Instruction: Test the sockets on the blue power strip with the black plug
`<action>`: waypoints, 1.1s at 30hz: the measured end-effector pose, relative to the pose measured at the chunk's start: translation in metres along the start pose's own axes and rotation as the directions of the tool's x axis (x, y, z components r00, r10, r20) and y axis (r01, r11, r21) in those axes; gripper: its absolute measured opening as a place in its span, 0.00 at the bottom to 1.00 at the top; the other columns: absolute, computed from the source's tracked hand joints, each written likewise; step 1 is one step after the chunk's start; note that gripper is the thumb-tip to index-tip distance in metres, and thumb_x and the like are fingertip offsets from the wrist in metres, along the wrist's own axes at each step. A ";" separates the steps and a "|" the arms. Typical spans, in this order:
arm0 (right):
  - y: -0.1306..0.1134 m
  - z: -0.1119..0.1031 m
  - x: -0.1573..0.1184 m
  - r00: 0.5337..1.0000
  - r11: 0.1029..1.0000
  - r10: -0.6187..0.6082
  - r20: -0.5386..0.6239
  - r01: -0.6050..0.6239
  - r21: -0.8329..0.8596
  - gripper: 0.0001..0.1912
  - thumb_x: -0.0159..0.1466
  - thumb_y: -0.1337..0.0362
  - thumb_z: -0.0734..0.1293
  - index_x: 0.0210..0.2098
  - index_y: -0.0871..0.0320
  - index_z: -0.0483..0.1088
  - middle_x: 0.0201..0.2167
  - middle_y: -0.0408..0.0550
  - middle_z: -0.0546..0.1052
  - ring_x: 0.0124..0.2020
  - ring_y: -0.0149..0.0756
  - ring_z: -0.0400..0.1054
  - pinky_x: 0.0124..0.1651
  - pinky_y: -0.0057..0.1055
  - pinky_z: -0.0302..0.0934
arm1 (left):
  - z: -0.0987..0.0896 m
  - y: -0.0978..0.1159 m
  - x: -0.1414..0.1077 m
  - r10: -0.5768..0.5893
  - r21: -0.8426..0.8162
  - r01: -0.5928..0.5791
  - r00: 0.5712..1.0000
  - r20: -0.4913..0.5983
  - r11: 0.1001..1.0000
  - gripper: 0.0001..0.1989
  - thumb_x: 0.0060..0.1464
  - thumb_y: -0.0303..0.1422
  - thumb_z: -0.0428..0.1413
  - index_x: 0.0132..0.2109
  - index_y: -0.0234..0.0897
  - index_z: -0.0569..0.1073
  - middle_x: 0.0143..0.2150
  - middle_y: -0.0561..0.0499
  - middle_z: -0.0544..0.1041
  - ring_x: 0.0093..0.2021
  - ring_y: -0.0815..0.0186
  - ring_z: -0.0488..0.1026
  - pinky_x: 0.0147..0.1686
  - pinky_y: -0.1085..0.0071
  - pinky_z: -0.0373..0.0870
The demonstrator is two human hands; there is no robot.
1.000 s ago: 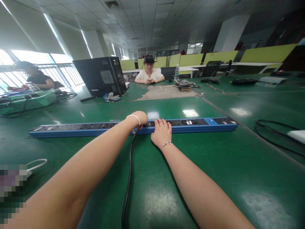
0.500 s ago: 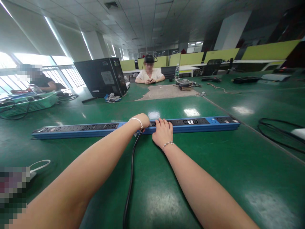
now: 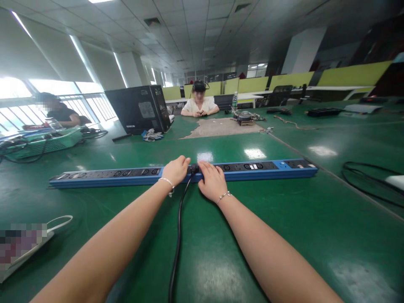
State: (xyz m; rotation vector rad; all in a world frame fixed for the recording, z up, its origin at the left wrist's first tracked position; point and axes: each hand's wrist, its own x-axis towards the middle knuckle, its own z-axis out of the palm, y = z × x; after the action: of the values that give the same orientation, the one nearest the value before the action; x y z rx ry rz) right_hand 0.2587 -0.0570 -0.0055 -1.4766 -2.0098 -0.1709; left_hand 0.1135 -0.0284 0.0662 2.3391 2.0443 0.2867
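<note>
A long blue power strip (image 3: 246, 174) with black sockets lies across the green table in front of me. A black plug (image 3: 193, 169) sits at a socket near its middle, between my hands, and its black cord (image 3: 179, 219) runs down toward me. My left hand (image 3: 176, 169) is closed over the strip just left of the plug. My right hand (image 3: 213, 179) is wrapped over the strip on the other side, thumb at the front face and fingertips beside the plug. Some fingertips of both hands are hidden behind the strip.
A black computer case (image 3: 139, 109) and gloves (image 3: 152, 135) stand beyond the strip. A green basket (image 3: 52, 142) is at the left, a pixelated device (image 3: 25, 244) nearer. Loose black cable (image 3: 362, 185) lies right. A person (image 3: 199, 103) sits opposite, another (image 3: 59, 111) at far left.
My left hand has moved left off the plug and onto the strip, baring the plug. My right hand has shifted slightly left, closer to the plug. The view has tilted up a little.
</note>
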 end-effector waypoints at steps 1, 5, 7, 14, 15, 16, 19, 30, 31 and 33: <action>-0.002 -0.001 0.000 0.999 0.999 -0.034 0.005 0.034 0.019 0.32 0.57 0.67 0.58 0.62 0.54 0.52 0.63 0.46 0.58 0.61 0.35 0.52 0.62 0.38 0.41 | 0.004 -0.009 -0.006 0.000 0.006 0.000 0.998 -0.070 1.000 0.23 0.62 0.41 0.31 0.47 0.39 0.67 0.44 0.43 0.76 0.47 0.61 0.72 0.45 0.66 0.65; -0.006 -0.002 0.001 0.994 0.993 -0.103 0.022 0.102 0.052 0.32 0.58 0.66 0.59 0.62 0.56 0.52 0.63 0.47 0.57 0.62 0.33 0.50 0.61 0.37 0.44 | 0.032 -0.039 -0.027 0.254 0.045 -0.253 0.913 -0.319 0.966 0.18 0.60 0.39 0.40 0.52 0.40 0.67 0.54 0.46 0.71 0.55 0.62 0.65 0.55 0.65 0.57; -0.007 -0.003 0.002 0.994 0.994 -0.105 0.023 0.104 0.039 0.29 0.60 0.63 0.59 0.61 0.57 0.54 0.62 0.48 0.59 0.62 0.34 0.51 0.60 0.37 0.46 | 0.047 -0.045 -0.033 0.294 0.060 -0.291 0.901 -0.318 0.955 0.20 0.58 0.39 0.43 0.56 0.41 0.64 0.59 0.47 0.67 0.60 0.60 0.60 0.58 0.60 0.53; -0.024 -0.002 0.017 0.998 0.990 -0.060 -0.022 0.057 -0.126 0.20 0.64 0.59 0.56 0.52 0.63 0.65 0.55 0.55 0.69 0.54 0.38 0.63 0.53 0.33 0.54 | 0.060 -0.042 -0.033 0.243 0.026 -0.246 0.927 -0.285 0.969 0.24 0.54 0.36 0.48 0.59 0.43 0.62 0.62 0.47 0.63 0.63 0.57 0.55 0.61 0.55 0.46; -0.026 -0.001 0.019 0.999 0.987 -0.050 -0.018 0.047 -0.154 0.19 0.64 0.61 0.55 0.51 0.63 0.66 0.54 0.55 0.70 0.52 0.38 0.65 0.53 0.33 0.54 | 0.059 -0.043 -0.033 0.243 0.020 -0.248 0.928 -0.282 0.969 0.24 0.54 0.36 0.48 0.59 0.43 0.62 0.62 0.48 0.63 0.63 0.58 0.55 0.61 0.55 0.46; -0.028 0.001 0.020 0.999 0.983 -0.038 -0.012 0.035 -0.178 0.19 0.65 0.62 0.55 0.50 0.62 0.66 0.53 0.55 0.70 0.50 0.38 0.66 0.52 0.33 0.55 | 0.059 -0.043 -0.033 0.247 0.014 -0.253 0.928 -0.279 0.967 0.24 0.54 0.35 0.48 0.59 0.43 0.62 0.62 0.48 0.63 0.63 0.58 0.55 0.62 0.55 0.46; -0.030 0.004 0.020 1.000 0.975 0.007 -0.008 -0.009 -0.221 0.19 0.65 0.63 0.53 0.51 0.61 0.65 0.55 0.53 0.68 0.44 0.37 0.69 0.47 0.31 0.57 | 0.059 -0.044 -0.034 0.264 0.000 -0.275 0.923 -0.281 0.961 0.24 0.54 0.35 0.47 0.59 0.43 0.62 0.62 0.48 0.62 0.63 0.58 0.55 0.62 0.55 0.46; -0.024 0.011 0.019 0.994 0.988 0.097 -0.043 -0.102 -0.115 0.16 0.65 0.61 0.55 0.49 0.59 0.66 0.45 0.50 0.75 0.45 0.38 0.66 0.49 0.31 0.55 | 0.061 -0.042 -0.033 0.235 -0.047 -0.261 0.923 -0.304 0.964 0.24 0.52 0.33 0.48 0.58 0.43 0.63 0.62 0.49 0.63 0.63 0.58 0.55 0.62 0.56 0.44; -0.024 0.011 0.020 0.992 0.987 0.123 -0.044 -0.126 -0.101 0.17 0.65 0.60 0.56 0.49 0.59 0.66 0.44 0.50 0.75 0.44 0.39 0.66 0.48 0.32 0.56 | 0.061 -0.042 -0.033 0.231 -0.048 -0.257 0.924 -0.306 0.965 0.24 0.52 0.33 0.48 0.58 0.43 0.63 0.62 0.49 0.63 0.63 0.58 0.55 0.62 0.55 0.44; -0.025 0.010 0.022 0.986 0.983 0.163 -0.032 -0.165 -0.085 0.18 0.64 0.59 0.56 0.51 0.59 0.65 0.44 0.51 0.75 0.45 0.40 0.65 0.47 0.33 0.55 | 0.062 -0.041 -0.032 0.227 -0.050 -0.255 0.921 -0.317 0.966 0.24 0.52 0.33 0.48 0.57 0.43 0.63 0.61 0.48 0.64 0.62 0.58 0.55 0.62 0.55 0.44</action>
State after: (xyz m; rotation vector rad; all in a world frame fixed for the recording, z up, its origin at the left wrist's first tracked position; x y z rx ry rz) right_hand 0.2282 -0.0438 0.0048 -1.6792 -1.8716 -0.2089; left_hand 0.0788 -0.0482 -0.0045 2.6294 1.7978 0.7825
